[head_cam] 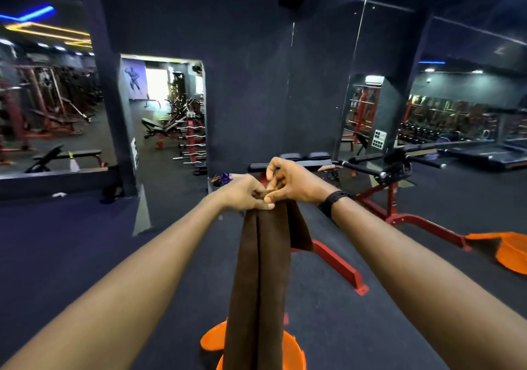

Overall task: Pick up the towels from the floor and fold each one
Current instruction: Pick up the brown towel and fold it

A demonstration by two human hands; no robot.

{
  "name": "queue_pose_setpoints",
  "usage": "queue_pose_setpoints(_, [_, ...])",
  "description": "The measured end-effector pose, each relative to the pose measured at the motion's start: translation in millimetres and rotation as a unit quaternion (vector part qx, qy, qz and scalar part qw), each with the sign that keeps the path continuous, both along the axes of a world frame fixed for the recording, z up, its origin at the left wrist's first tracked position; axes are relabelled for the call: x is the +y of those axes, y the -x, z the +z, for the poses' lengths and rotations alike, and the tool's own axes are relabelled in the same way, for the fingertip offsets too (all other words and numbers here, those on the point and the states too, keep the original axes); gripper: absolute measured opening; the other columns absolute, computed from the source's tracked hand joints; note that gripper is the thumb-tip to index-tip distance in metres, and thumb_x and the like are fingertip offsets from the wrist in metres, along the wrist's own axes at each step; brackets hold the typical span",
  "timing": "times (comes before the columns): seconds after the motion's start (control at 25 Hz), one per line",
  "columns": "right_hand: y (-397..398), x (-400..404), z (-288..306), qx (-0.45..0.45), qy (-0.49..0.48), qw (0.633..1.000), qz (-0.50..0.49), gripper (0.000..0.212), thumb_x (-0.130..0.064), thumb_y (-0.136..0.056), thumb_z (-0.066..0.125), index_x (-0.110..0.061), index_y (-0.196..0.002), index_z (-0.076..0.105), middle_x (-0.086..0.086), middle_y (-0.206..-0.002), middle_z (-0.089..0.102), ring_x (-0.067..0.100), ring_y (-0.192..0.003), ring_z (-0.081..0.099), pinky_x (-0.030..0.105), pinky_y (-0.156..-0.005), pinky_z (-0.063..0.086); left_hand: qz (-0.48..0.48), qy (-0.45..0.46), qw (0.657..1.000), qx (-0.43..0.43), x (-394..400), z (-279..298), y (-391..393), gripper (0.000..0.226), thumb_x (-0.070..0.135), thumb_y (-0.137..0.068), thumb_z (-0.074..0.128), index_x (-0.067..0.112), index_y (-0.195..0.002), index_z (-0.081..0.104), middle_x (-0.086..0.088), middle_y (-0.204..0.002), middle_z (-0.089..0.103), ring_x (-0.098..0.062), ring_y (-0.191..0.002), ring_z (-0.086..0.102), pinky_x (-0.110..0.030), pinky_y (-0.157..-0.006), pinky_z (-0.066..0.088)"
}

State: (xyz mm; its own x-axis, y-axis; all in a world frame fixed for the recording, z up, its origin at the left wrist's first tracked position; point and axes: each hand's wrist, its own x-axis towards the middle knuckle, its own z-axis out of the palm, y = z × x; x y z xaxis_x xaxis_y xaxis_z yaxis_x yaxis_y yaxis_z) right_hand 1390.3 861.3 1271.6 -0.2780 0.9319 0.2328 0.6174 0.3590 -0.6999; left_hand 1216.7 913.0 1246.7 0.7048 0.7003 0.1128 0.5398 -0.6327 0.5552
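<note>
Floor: dark gym mat (85, 255)
Bench frame: red (410, 221), right
Tubs: orange, one below (293, 352), one right (510, 252)
Mirror: left wall (48, 99)

- No text, brand, number or sign can be read anywhere in the scene.
- A white panel with dark squares (379, 139) stands on the mirrored wall at far right; its marks are too small to read.
- A poster (134, 79) on the far left wall shows a figure drawing, with no legible lettering.
</note>
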Motion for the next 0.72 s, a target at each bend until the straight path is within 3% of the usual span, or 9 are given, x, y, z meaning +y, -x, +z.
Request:
queue_pose_setpoints(0.12, [-16.7,25.3,-4.9,-0.048,0.003,0.999,-0.019,0.037,-0.006,-0.066,0.085,-0.018,-0.084,0.055,-0.004,-0.07,0.059,0.009,-0.064,0.054,0.023,-0.061,0.045,0.023,-0.022,0.998,-0.054,33.3,8.5,4.8,0.031,0.05,-0.071,0.073,0.02,-0.077,0.07,0.003,-0.072,0.066,-0.011,-0.068,0.058,-0.035,-0.067,0.048])
queue_pose_setpoints(0.16, [-22.9,33.3,-7.2,-0.069,0.004,0.997,-0.021,0.029,-0.007,-0.069,0.083,-0.014,-0.081,0.058,-0.004,-0.068,0.057,0.009,-0.062,0.051,0.023,-0.059,0.042,0.028,-0.015,0.996,-0.082,41.3,12.6,8.1,0.023,0.046,-0.073,0.072,0.023,-0.078,0.071,0.002,-0.073,0.066,-0.011,-0.07,0.057,-0.033,-0.068,0.046])
queue_pose_setpoints(0.28, [-30.1,54.4,-9.0,-0.058,0.001,0.998,-0.035,0.018,-0.007,-0.081,0.074,0.0,-0.078,0.058,-0.003,-0.065,0.054,0.002,-0.054,0.047,0.013,-0.053,0.037,0.047,0.023,0.99,-0.134,56.2,23.5,23.8,0.016,0.021,-0.089,0.066,0.008,-0.08,0.064,-0.004,-0.072,0.057,-0.016,-0.071,0.048,-0.031,-0.067,0.034])
queue_pose_setpoints(0.4, [-32.3,81.3,-2.1,-0.073,-0.013,0.996,-0.052,0.017,-0.008,-0.081,0.073,-0.016,-0.074,0.06,-0.005,-0.067,0.06,0.001,-0.056,0.052,0.021,-0.058,0.044,0.076,0.036,0.985,-0.153,66.3,28.4,47.8,0.021,0.021,-0.093,0.059,0.008,-0.077,0.058,-0.002,-0.07,0.049,-0.016,-0.069,0.042,-0.03,-0.062,0.029])
queue_pose_setpoints(0.52, [-25.3,103.8,12.1,-0.103,-0.049,0.992,-0.06,0.011,-0.016,-0.08,0.074,-0.019,-0.076,0.064,-0.004,-0.071,0.063,0.006,-0.063,0.054,0.025,-0.064,0.045,0.143,0.021,0.97,-0.195,72.4,20.9,67.8,0.026,0.026,-0.093,0.06,0.008,-0.075,0.057,0.001,-0.066,0.046,-0.009,-0.064,0.042,-0.027,-0.06,0.029])
queue_pose_setpoints(0.6, [-7.3,108.9,28.7,-0.041,-0.105,0.993,-0.035,0.022,-0.012,-0.076,0.079,-0.022,-0.077,0.059,0.0,-0.072,0.066,0.005,-0.062,0.055,0.022,-0.064,0.045,0.183,0.013,0.96,-0.212,73.6,17.5,70.4,0.024,0.027,-0.089,0.067,0.012,-0.072,0.057,0.007,-0.059,0.043,-0.004,-0.054,0.037,-0.022,-0.052,0.026])
queue_pose_setpoints(0.72, [25.1,110.8,51.7,0.014,-0.13,0.99,0.06,0.043,0.001,-0.069,0.081,-0.016,-0.086,0.045,0.015,-0.075,0.071,0.006,-0.06,0.063,0.014,-0.061,0.047,0.16,-0.004,0.968,-0.194,72.2,23.4,53.5,0.015,0.03,-0.078,0.078,0.021,-0.076,0.067,0.006,-0.061,0.044,-0.007,-0.059,0.037,-0.024,-0.055,0.026])
